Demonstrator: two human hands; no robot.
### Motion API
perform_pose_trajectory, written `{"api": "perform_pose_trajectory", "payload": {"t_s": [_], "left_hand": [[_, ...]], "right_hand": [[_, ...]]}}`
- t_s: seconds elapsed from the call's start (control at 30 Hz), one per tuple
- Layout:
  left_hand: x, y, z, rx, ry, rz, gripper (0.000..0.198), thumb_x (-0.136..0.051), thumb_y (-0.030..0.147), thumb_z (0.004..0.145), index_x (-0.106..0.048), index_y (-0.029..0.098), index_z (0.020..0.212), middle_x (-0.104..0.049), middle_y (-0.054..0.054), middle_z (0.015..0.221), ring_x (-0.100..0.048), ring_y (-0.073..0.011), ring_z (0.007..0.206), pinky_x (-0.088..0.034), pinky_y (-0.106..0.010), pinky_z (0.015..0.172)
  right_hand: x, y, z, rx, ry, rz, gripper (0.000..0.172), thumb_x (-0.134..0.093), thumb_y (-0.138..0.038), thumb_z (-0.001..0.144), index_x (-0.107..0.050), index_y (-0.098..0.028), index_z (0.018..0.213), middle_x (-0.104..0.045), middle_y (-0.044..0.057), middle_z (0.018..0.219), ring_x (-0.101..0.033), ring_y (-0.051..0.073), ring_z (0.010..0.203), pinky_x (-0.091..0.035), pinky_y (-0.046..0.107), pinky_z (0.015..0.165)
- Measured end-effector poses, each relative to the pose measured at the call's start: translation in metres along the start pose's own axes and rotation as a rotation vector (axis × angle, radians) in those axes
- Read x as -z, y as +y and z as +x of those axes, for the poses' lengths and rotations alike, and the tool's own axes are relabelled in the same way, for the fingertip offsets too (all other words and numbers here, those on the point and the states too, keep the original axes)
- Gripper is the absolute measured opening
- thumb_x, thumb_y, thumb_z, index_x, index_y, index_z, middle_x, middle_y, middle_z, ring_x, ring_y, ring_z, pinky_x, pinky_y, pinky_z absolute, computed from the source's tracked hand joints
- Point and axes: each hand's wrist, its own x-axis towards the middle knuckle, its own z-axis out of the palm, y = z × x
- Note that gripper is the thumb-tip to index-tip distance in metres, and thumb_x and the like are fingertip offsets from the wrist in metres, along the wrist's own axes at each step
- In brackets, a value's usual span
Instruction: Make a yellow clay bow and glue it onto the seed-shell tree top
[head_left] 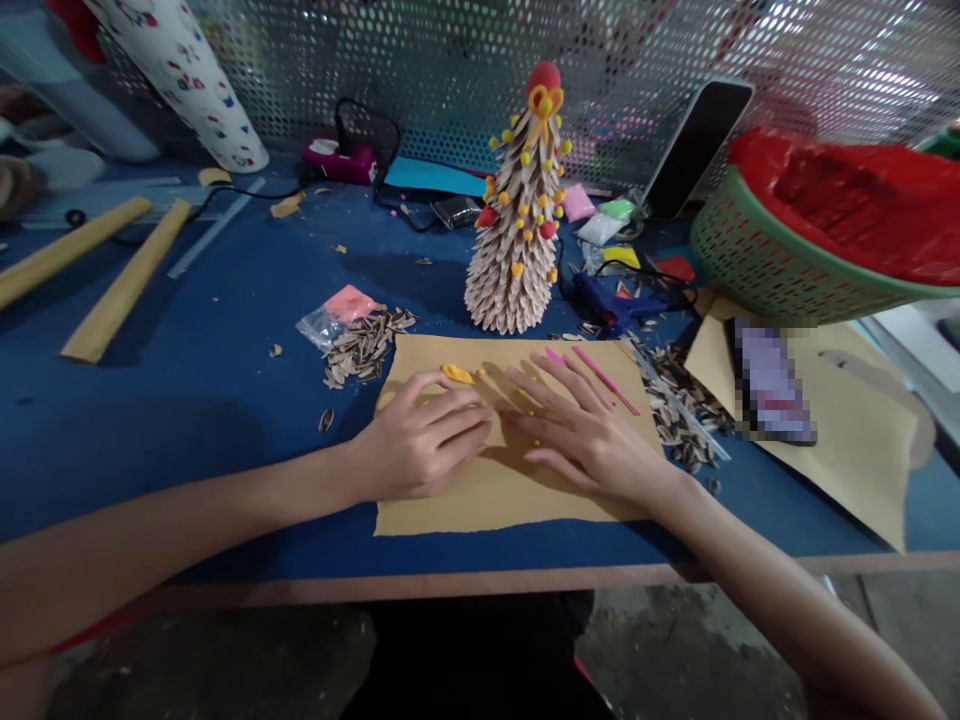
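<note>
A sheet of brown paper (pixel 495 500) lies on the blue table, with both hands on it. My left hand (pixel 427 438) rests on its left half, fingers bent and close together; whatever lies under them is hidden. My right hand (pixel 600 435) is spread palm down on the right half. Small yellow balls (pixel 536 442) dot the paper around its fingers. Just beyond my left hand is a flattened yellow-orange clay piece (pixel 457 374). A pink stick (pixel 606 381) lies past my right fingers. Behind the paper stands a cone-shaped tree of seed shells (pixel 514 270), decorated with coloured balls and a bow.
Sunflower seed shells (pixel 364 345) are heaped left of the paper, and more shells (pixel 679 410) lie right. A blue glue gun (pixel 619 303), a phone (pixel 697 145) and a green basket (pixel 795 265) stand behind to the right. Brown paper strips (pixel 127 285) lie far left.
</note>
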Motion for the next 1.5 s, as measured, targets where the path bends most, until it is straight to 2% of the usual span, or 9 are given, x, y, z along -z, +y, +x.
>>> {"api": "perform_pose_trajectory", "payload": {"t_s": [0.2, 0.4, 0.53, 0.7, 0.8, 0.97, 1.07, 1.23, 1.5], "left_hand": [[-0.001, 0.0, 0.0, 0.007, 0.01, 0.007, 0.009, -0.059, 0.013, 0.094, -0.068, 0.015, 0.097, -0.078, -0.005, 0.104, -0.07, -0.0219, 0.1, -0.044, -0.042, 0.09], [0.002, 0.0, 0.0, 0.015, -0.019, 0.027, 0.012, -0.058, 0.015, 0.095, -0.069, 0.018, 0.098, -0.078, -0.004, 0.105, -0.07, -0.022, 0.1, -0.044, -0.042, 0.09], [0.002, 0.0, 0.0, 0.014, -0.026, 0.038, 0.014, -0.055, 0.015, 0.096, -0.068, 0.019, 0.101, -0.078, -0.002, 0.105, -0.069, -0.0199, 0.1, -0.045, -0.041, 0.09], [0.0, 0.001, -0.002, 0.028, -0.006, 0.062, 0.015, -0.054, 0.017, 0.097, -0.068, 0.019, 0.1, -0.078, -0.001, 0.106, -0.069, -0.0204, 0.101, -0.045, -0.043, 0.092], [0.0, 0.001, -0.002, 0.021, -0.011, 0.069, 0.014, -0.056, 0.017, 0.096, -0.069, 0.019, 0.101, -0.078, -0.002, 0.104, -0.069, -0.0204, 0.1, -0.045, -0.043, 0.091], [0.002, 0.001, -0.001, 0.02, 0.003, 0.069, 0.008, -0.061, 0.016, 0.093, -0.069, 0.016, 0.095, -0.078, -0.005, 0.102, -0.07, -0.0226, 0.096, -0.045, -0.045, 0.091], [0.002, 0.002, -0.001, 0.026, -0.002, 0.065, 0.009, -0.06, 0.016, 0.094, -0.069, 0.016, 0.096, -0.078, -0.005, 0.101, -0.07, -0.0227, 0.097, -0.045, -0.044, 0.09], [0.001, 0.001, -0.002, 0.033, -0.002, 0.046, 0.012, -0.057, 0.014, 0.095, -0.068, 0.017, 0.101, -0.078, -0.004, 0.103, -0.071, -0.0209, 0.098, -0.044, -0.043, 0.091], [0.0, 0.001, -0.005, 0.032, -0.019, 0.037, 0.014, -0.056, 0.015, 0.096, -0.068, 0.017, 0.102, -0.078, -0.005, 0.106, -0.07, -0.022, 0.099, -0.044, -0.045, 0.092]], "right_hand": [[-0.001, -0.002, 0.001, 0.0, -0.034, -0.012, 0.039, -0.053, -0.041, 0.1, -0.067, -0.017, 0.127, -0.043, 0.012, 0.158, -0.027, 0.036, 0.152, -0.032, 0.063, 0.12], [0.0, -0.003, 0.001, 0.025, 0.007, -0.03, 0.036, -0.057, -0.041, 0.098, -0.069, -0.018, 0.122, -0.049, 0.013, 0.154, -0.037, 0.035, 0.148, -0.037, 0.061, 0.118], [-0.001, -0.003, 0.002, -0.036, -0.01, -0.019, 0.039, -0.054, -0.044, 0.098, -0.069, -0.014, 0.118, -0.042, 0.019, 0.157, -0.031, 0.037, 0.151, -0.039, 0.063, 0.116], [-0.001, -0.005, 0.003, 0.018, -0.03, -0.003, 0.044, -0.055, -0.048, 0.097, -0.067, -0.012, 0.121, -0.044, 0.02, 0.156, -0.033, 0.039, 0.149, -0.037, 0.063, 0.117], [-0.002, -0.006, 0.002, -0.019, -0.016, -0.026, 0.044, -0.056, -0.047, 0.097, -0.067, -0.01, 0.118, -0.043, 0.023, 0.156, -0.033, 0.04, 0.149, -0.037, 0.062, 0.117], [-0.003, -0.008, 0.002, 0.035, -0.01, -0.006, 0.045, -0.054, -0.046, 0.098, -0.064, -0.011, 0.124, -0.048, 0.02, 0.153, -0.034, 0.038, 0.149, -0.036, 0.063, 0.117], [-0.002, -0.009, 0.003, -0.006, -0.005, -0.006, 0.046, -0.054, -0.05, 0.097, -0.065, -0.013, 0.123, -0.046, 0.021, 0.154, -0.033, 0.037, 0.15, -0.037, 0.064, 0.117], [-0.003, -0.01, 0.002, -0.014, 0.023, 0.038, 0.042, -0.055, -0.044, 0.098, -0.065, -0.012, 0.122, -0.055, 0.022, 0.146, -0.041, 0.037, 0.145, -0.042, 0.061, 0.115], [-0.006, -0.011, 0.002, -0.01, 0.072, 0.03, 0.032, -0.057, -0.035, 0.098, -0.066, -0.013, 0.12, -0.059, 0.02, 0.142, -0.046, 0.036, 0.142, -0.045, 0.06, 0.112]]}}
